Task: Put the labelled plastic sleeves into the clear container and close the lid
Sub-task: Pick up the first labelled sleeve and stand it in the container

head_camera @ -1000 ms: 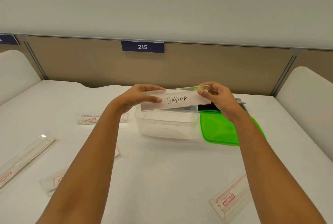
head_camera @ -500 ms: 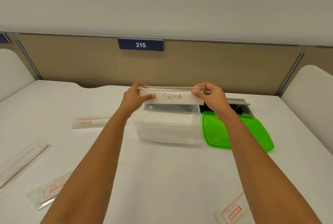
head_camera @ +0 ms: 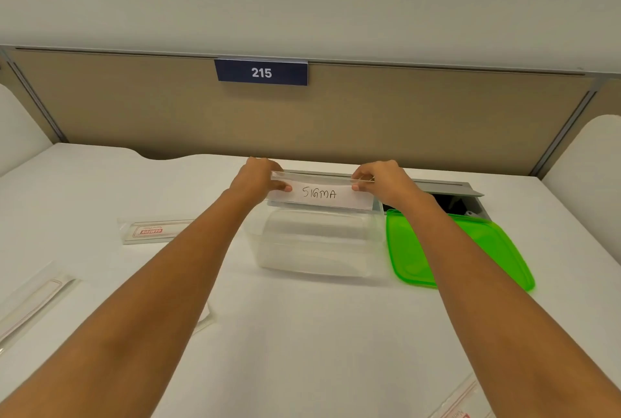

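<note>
A clear plastic sleeve with a white label reading SIGMA (head_camera: 321, 194) is held level by its two ends, just above the far rim of the open clear container (head_camera: 316, 246). My left hand (head_camera: 257, 177) pinches its left end and my right hand (head_camera: 383, 182) pinches its right end. The green lid (head_camera: 470, 249) lies flat on the table, touching the container's right side. Other sleeves lie on the table: one with a red label (head_camera: 151, 231) at the left, one (head_camera: 30, 300) at the far left edge, one (head_camera: 460, 407) at the bottom right.
A white table (head_camera: 302, 333) runs to a beige partition with a blue sign reading 215 (head_camera: 261, 72). An open grey cable hatch (head_camera: 453, 197) sits behind the lid. Another sleeve (head_camera: 206, 318) is partly hidden under my left forearm.
Both hands have carried the SIGMA sleeve a little farther away and lower, towards the container's back rim. The view has tilted, so the table items sit lower in the picture.
</note>
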Available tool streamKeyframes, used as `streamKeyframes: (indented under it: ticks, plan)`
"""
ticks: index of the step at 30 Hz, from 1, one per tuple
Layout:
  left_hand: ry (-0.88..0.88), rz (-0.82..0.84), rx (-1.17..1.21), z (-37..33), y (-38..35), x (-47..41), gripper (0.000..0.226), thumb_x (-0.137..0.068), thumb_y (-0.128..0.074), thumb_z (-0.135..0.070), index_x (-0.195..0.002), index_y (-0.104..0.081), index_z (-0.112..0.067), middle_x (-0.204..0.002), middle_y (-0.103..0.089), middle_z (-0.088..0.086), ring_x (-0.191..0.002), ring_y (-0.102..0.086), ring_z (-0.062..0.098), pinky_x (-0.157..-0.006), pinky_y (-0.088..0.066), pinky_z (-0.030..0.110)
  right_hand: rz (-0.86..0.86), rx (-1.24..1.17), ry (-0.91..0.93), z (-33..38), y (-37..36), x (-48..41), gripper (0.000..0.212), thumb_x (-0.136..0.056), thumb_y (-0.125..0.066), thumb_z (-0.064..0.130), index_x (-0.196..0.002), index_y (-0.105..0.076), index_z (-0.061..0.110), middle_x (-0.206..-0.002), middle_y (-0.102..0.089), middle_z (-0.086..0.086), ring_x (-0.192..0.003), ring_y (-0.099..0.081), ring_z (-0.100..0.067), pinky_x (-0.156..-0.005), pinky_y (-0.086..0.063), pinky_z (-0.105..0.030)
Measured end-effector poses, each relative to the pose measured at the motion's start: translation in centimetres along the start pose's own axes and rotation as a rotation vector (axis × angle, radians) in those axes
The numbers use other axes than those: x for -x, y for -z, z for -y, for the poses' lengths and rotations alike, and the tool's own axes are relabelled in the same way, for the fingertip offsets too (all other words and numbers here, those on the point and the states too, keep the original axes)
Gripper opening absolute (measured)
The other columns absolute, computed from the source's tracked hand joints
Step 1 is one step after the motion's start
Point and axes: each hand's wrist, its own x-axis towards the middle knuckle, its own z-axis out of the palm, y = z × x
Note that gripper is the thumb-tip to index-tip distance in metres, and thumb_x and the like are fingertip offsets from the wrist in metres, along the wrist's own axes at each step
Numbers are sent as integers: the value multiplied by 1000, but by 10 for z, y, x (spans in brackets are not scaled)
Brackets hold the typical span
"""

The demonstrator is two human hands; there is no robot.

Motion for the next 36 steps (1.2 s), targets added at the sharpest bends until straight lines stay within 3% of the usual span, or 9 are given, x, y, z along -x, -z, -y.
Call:
streamKeyframes:
  ticks: [5,11,15,20,27,36]
  plan:
    - [-28,80,-247,-4,-13,-8,42,-83,-69,-32,-121,-64,-13,-118,-61,17,-105,-60,35,-76,-44,31,77,282,21,5,-8,-10,26,-91,-61,24,-115,-64,15,-119,-64,-14,-107,-60,-32,-86,-48,-33]
    - [-92,147,-584,-5,-25,-15,45,-88,-57,-45,-127,-59,-22,-119,-62,11,-109,-59,30,-85,-44,30,122,541,60,15,-17,-15,27,-94,-56,21,-120,-60,16,-124,-58,-12,-113,-56,-31,-87,-44,-32]
    - [-125,171,-727,-4,-34,-17,42,-91,-50,-48,-125,-58,-24,-118,-64,6,-107,-58,25,-80,-31,25,147,656,83,17,-26,-15,26,-95,-52,13,-119,-61,14,-124,-58,-11,-114,-57,-31,-90,-45,-32]
    - [-118,219,-788,-2,-46,-20,39,-91,-53,-43,-123,-60,-22,-118,-65,4,-110,-59,23,-100,-34,26,187,706,87,16,-35,-17,28,-95,-50,9,-122,-58,11,-127,-58,-12,-118,-56,-31,-93,-45,-33]
    - [-58,285,-759,0,-56,-22,43,-90,-56,-40,-127,-58,-18,-129,-58,4,-124,-45,28,-104,-37,30,222,733,93,14,-42,-22,28,-95,-52,13,-122,-59,12,-127,-57,-11,-118,-55,-30,-93,-46,-34]
    - [-48,315,-801,-1,-60,-20,47,-92,-53,-40,-131,-51,-15,-128,-58,8,-120,-50,28,-103,-38,30,258,701,79,12,-44,-22,30,-94,-55,14,-124,-58,11,-127,-57,-12,-116,-56,-30,-91,-47,-34]
